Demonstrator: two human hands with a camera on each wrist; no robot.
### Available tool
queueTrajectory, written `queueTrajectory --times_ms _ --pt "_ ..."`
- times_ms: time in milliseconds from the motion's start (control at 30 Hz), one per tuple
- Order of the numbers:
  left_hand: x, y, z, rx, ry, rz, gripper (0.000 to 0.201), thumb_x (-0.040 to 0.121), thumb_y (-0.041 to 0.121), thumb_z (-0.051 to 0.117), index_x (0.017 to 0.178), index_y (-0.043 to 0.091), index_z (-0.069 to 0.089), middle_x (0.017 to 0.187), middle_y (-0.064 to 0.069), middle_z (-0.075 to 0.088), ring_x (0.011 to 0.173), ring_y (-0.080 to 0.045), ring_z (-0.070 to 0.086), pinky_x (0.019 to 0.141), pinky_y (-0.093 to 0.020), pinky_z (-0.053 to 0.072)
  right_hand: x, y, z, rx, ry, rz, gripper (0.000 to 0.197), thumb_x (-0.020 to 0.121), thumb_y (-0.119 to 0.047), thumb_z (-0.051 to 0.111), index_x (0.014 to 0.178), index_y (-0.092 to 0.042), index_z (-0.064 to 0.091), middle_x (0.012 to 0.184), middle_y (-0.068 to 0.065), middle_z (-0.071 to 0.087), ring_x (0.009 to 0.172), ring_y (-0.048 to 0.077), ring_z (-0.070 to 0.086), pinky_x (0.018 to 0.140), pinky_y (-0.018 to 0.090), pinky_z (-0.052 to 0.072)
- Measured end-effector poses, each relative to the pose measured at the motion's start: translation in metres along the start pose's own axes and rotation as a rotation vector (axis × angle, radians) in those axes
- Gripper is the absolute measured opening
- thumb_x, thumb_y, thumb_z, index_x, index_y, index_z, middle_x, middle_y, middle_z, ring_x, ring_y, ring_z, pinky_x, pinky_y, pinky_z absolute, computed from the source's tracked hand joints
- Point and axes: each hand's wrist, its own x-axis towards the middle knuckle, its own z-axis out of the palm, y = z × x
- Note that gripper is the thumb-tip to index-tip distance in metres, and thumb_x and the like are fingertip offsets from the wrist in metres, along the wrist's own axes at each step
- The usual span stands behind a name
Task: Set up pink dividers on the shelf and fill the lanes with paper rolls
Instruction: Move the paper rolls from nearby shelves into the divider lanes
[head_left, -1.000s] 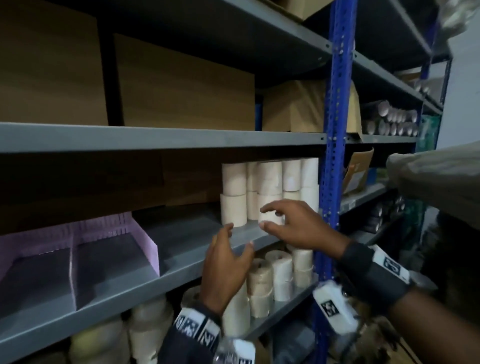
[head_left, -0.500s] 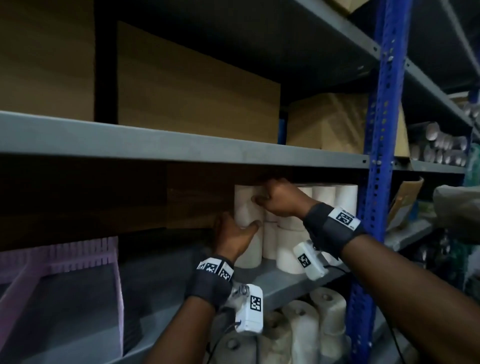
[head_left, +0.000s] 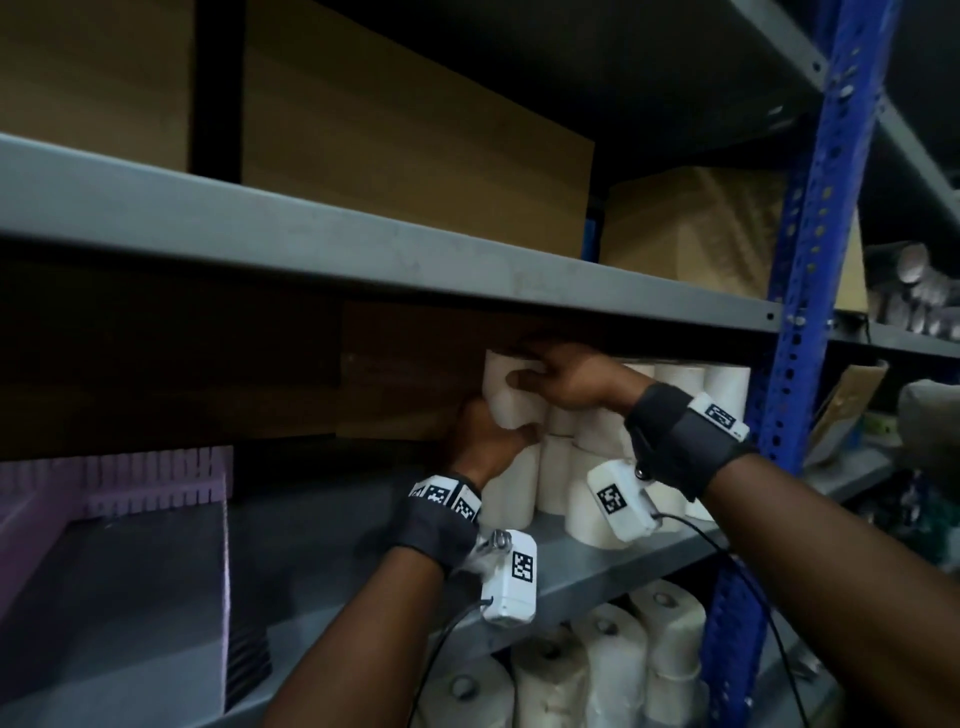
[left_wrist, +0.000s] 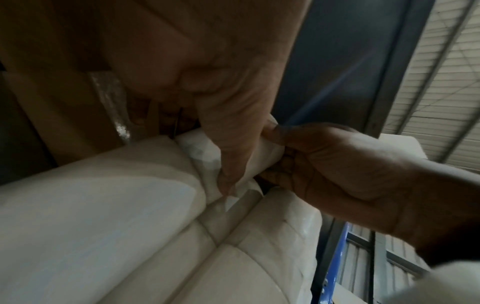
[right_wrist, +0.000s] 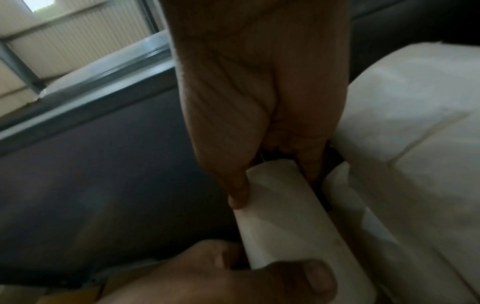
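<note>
A stack of white paper rolls (head_left: 597, 467) stands on the grey shelf (head_left: 597, 566) beside the blue post. Both hands hold the top left paper roll (head_left: 511, 402), which leans slightly left. My left hand (head_left: 498, 431) grips its lower part from below, thumb across the front (left_wrist: 228, 164). My right hand (head_left: 535, 374) grips its upper end, thumb pressed on the side (right_wrist: 239, 189). The roll (right_wrist: 280, 216) runs between both hands in the right wrist view. Pink dividers (head_left: 130, 478) stand at the shelf's far left, with a pink side wall (head_left: 226, 571) facing the rolls.
The upper shelf edge (head_left: 415, 260) hangs low just above the hands. Brown cartons (head_left: 405, 156) sit on it. A blue upright post (head_left: 800, 291) bounds the bay on the right. More paper rolls (head_left: 613, 670) fill the shelf below. Bare grey shelf lies between dividers and stack.
Both hands rose from the shelf front to the top left roll and closed round it. The roll now leans a little to the left.
</note>
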Motion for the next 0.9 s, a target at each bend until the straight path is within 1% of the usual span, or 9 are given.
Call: queueTrajectory --times_ms 67,200,300,400,500,633,733,833,900 --pt "-0.006 0.005 -0.006 0.032 0.024 0.04 0.041 0.077 0.031 0.092 0.104 0.019 0.063 0.105 -0.005 0.07 0.11 -0.03 0.07 0.072 -0.027 0.046 -0.016 -0.003 0.0 0.143 0.07 -0.055 0.052 0.096 -0.023 0.06 0.144 -0.011 0.045 0.149 0.007 0.047 0.136 0.02 0.045 0.114 0.034 0.035" --pt "-0.034 0.02 -0.02 0.187 0.037 0.104 0.078 0.072 0.048 0.088 0.134 0.014 0.054 0.13 -0.01 0.066 0.119 -0.033 0.065 0.083 -0.035 0.053 -0.051 -0.013 -0.005 0.16 0.274 -0.12 0.044 0.09 -0.024 0.067 0.13 -0.007 0.06 0.132 0.009 0.06 0.123 0.02 0.055 0.104 0.032 0.043" --pt "-0.074 0.025 -0.029 0.234 0.089 0.193 0.077 0.069 0.054 0.085 0.129 0.016 0.053 0.125 -0.009 0.065 0.114 -0.032 0.065 0.088 -0.044 0.057 -0.086 -0.019 -0.012 0.267 0.356 -0.17 0.037 0.089 -0.027 0.069 0.121 -0.008 0.066 0.126 0.005 0.058 0.118 0.014 0.055 0.099 0.027 0.044" --pt "-0.128 0.025 -0.037 0.198 0.078 0.245 0.086 0.061 0.067 0.078 0.131 0.025 0.054 0.122 0.001 0.059 0.109 -0.021 0.063 0.084 -0.038 0.056 -0.128 -0.031 -0.018 0.393 0.304 -0.196 0.039 0.088 -0.029 0.069 0.124 -0.013 0.065 0.14 -0.007 0.051 0.13 0.001 0.046 0.107 0.028 0.042" --pt "-0.187 0.021 -0.043 0.117 0.041 0.262 0.094 0.054 0.079 0.068 0.135 0.034 0.056 0.12 0.011 0.055 0.105 -0.008 0.061 0.084 -0.031 0.056 -0.172 -0.048 -0.019 0.458 0.235 -0.235 0.039 0.086 -0.033 0.071 0.121 -0.016 0.068 0.139 -0.014 0.052 0.129 -0.003 0.047 0.107 0.031 0.044" --pt "-0.265 0.011 -0.057 -0.025 0.069 0.279 0.075 0.064 0.064 0.083 0.13 0.039 0.059 0.113 0.018 0.07 0.1 0.0 0.067 0.08 -0.036 0.06 -0.226 -0.081 -0.017 0.619 0.151 -0.263 0.042 0.08 -0.04 0.071 0.116 -0.017 0.07 0.136 -0.013 0.055 0.127 0.001 0.051 0.107 0.033 0.045" --pt "-0.321 0.0 -0.077 -0.07 0.117 0.295 0.065 0.068 0.054 0.088 0.126 0.045 0.062 0.113 0.021 0.073 0.1 -0.002 0.071 0.079 -0.035 0.061 -0.255 -0.109 -0.016 0.628 0.036 -0.307 0.043 0.081 -0.043 0.071 0.118 -0.022 0.07 0.136 -0.02 0.053 0.128 0.0 0.05 0.106 0.035 0.046" --pt "-0.371 -0.009 -0.104 -0.045 0.155 0.256 0.069 0.069 0.051 0.089 0.131 0.052 0.058 0.117 0.021 0.072 0.104 -0.004 0.071 0.082 -0.032 0.061 -0.274 -0.143 -0.017 0.578 -0.121 -0.35 0.042 0.083 -0.042 0.074 0.122 -0.029 0.067 0.14 -0.028 0.045 0.131 -0.005 0.044 0.105 0.035 0.047" --pt "-0.403 -0.015 -0.126 -0.069 0.16 0.228 0.072 0.07 0.048 0.09 0.135 0.05 0.059 0.121 0.018 0.073 0.107 -0.006 0.072 0.086 -0.032 0.061 -0.278 -0.166 -0.017 0.543 -0.218 -0.428 0.043 0.082 -0.045 0.072 0.123 -0.035 0.066 0.143 -0.03 0.04 0.134 -0.006 0.04 0.107 0.034 0.045"
